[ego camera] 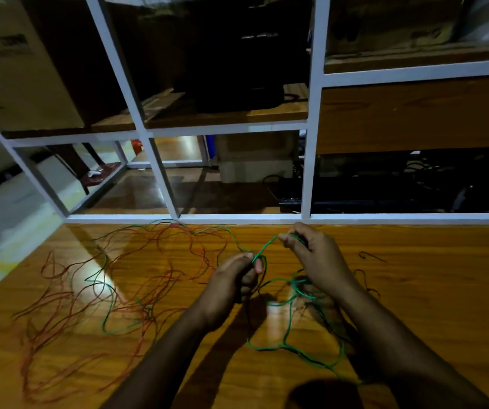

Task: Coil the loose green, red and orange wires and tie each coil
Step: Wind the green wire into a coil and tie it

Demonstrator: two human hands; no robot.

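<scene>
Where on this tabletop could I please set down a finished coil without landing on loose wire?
The glossy wooden tabletop right of the right hand is mostly bare, bordered by the white shelf frame; only a few thin dark wire scraps lie there. The left is crowded with tangled red and orange wires, and thin green wire loops under both hands.

So the table (414,290) fills the lower half of the frame, with a shelf rack (314,113) standing right behind it across the top. The loose wire tangle (89,290) sprawls over the table's left side. Both hands sit centre frame, left hand (231,284) just left of and below the right hand (317,255). More wire loops (293,320) lie under and between them, lower centre.
</scene>
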